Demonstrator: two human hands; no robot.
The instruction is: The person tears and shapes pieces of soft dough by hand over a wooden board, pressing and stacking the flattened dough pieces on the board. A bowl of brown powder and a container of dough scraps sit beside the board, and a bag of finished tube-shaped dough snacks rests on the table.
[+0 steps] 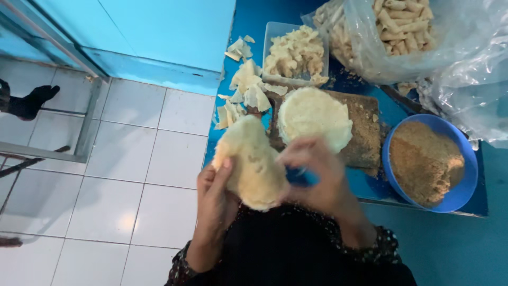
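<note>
Currently your left hand (214, 193) supports a thin, pale dough sheet (253, 161) from below, thumb pressed on its left edge, fingers curled under it. Sheet sits off the counter's front-left corner, above the floor tiles (132, 159), approx. between both hands. Its long axis runs from near your body up toward the counter's left edge; upper end tips slightly left. Your right hand (317, 175) is partly closed, touching the sheet's right edge; a small blue item (301, 177) shows under the fingers, but blur prevents confirming grip or item type.

Ref. counter layout:
- Stack of round pale sheets (315, 119) on a brown board (365, 132), centre of counter (370, 185), just beyond the hands.
- Blue bowl (465, 185) w/ brown crumbs, front-right edge.
- Clear rectangular tub (275, 32) of pale scraps at rear, left of centre.
- Loose torn scraps (246, 85) along the left edge.
- Clear plastic bags (450, 63), crinkled, rear-right corner, holding pale rolled sticks (402, 21). No labels legible.
</note>
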